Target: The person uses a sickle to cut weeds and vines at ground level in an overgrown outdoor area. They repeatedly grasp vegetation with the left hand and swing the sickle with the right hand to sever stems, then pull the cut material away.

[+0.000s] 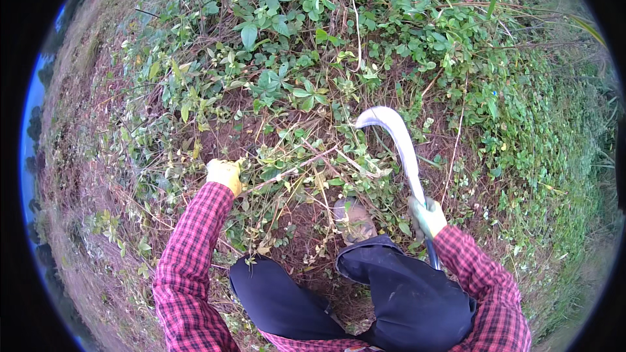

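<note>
My right hand (427,218), in a pale work glove, is closed around the handle (433,253) of a sickle. Its curved metal blade (398,139) points away from me, the hooked tip bending left over the cut-looking vegetation. On the left, my left hand (225,176) wears a yellow glove and is curled into a fist around some leafy stems (274,176). Those stems trail rightward in a loose tangle between both hands. The fingers of the left hand are mostly hidden from this angle.
Dense green undergrowth (274,14) covers the ground ahead, with reddish soil (225,137) showing through. My shoe (354,220) stands under the tangle, near the blade. A long dry stalk (457,137) lies to the right. Taller grass (587,122) lines the right rim.
</note>
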The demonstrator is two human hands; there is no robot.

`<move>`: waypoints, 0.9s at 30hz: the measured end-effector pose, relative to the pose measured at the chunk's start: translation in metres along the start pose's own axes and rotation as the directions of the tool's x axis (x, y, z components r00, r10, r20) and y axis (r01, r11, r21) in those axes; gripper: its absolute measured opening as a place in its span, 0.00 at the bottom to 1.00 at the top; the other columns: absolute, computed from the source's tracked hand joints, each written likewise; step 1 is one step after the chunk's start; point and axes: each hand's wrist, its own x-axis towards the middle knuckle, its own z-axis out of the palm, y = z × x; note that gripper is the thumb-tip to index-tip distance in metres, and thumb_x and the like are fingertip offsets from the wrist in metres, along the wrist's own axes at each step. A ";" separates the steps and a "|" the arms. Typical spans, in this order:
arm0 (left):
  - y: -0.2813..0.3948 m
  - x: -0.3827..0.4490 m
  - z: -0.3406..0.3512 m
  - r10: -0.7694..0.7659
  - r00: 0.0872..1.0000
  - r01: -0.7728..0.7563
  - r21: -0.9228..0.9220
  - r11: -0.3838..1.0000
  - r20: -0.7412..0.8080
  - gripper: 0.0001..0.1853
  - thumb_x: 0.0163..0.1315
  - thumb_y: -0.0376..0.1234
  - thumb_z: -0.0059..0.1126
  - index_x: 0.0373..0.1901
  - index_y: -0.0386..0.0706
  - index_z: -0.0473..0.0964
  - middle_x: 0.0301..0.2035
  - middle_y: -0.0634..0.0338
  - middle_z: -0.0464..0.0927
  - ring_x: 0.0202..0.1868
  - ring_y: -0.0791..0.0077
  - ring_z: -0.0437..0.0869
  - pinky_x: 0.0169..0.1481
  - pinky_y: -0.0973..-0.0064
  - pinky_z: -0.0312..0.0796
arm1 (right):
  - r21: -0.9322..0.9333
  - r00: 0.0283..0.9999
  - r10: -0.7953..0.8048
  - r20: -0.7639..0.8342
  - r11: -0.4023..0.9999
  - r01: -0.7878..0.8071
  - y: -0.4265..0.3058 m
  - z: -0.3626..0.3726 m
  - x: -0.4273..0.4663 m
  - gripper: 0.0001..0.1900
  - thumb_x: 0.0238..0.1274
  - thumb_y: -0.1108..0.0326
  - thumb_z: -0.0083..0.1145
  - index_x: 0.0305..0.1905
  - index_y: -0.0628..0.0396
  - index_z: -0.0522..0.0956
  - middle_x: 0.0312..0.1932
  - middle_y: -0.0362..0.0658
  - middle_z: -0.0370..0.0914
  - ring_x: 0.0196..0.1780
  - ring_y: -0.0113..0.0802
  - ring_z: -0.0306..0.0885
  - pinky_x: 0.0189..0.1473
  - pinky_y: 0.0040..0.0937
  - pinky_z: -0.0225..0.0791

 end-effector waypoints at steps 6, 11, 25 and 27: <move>0.012 -0.001 -0.009 0.020 1.000 -0.020 -0.033 0.999 0.002 0.30 0.60 0.50 0.59 0.62 0.48 0.72 0.48 0.60 0.83 0.54 0.70 0.81 0.59 0.68 0.64 | -0.073 0.969 -0.223 -0.106 0.974 0.216 -0.187 0.070 0.140 0.21 0.67 0.46 0.53 0.36 0.56 0.71 0.14 0.35 0.66 0.10 0.23 0.62 0.11 0.24 0.61; -0.004 -0.020 0.009 0.029 0.997 -0.040 -0.159 0.986 -0.073 0.32 0.58 0.55 0.59 0.62 0.54 0.72 0.47 0.60 0.83 0.53 0.71 0.80 0.61 0.70 0.63 | -0.269 0.998 0.062 0.003 0.961 -0.058 -0.120 0.087 0.116 0.22 0.64 0.44 0.54 0.36 0.57 0.75 0.18 0.38 0.71 0.15 0.25 0.66 0.16 0.29 0.62; 0.019 -0.046 -0.106 -0.289 0.304 -0.044 -0.317 0.948 -0.908 0.53 0.36 0.43 0.79 0.70 0.56 0.62 0.51 0.54 0.74 0.58 0.52 0.72 0.63 0.47 0.63 | -0.691 0.974 -0.173 -0.144 0.722 0.026 0.001 0.079 0.053 0.30 0.61 0.41 0.52 0.51 0.60 0.73 0.34 0.60 0.81 0.41 0.58 0.82 0.44 0.48 0.74; 0.069 -0.026 -0.133 -0.021 0.451 -0.375 -0.211 0.903 -0.892 0.57 0.37 0.46 0.78 0.73 0.56 0.55 0.59 0.54 0.71 0.63 0.55 0.68 0.69 0.50 0.59 | -0.845 0.941 -0.331 -0.061 0.519 0.128 0.005 0.084 0.044 0.29 0.62 0.43 0.52 0.53 0.60 0.71 0.31 0.57 0.81 0.35 0.56 0.82 0.38 0.49 0.75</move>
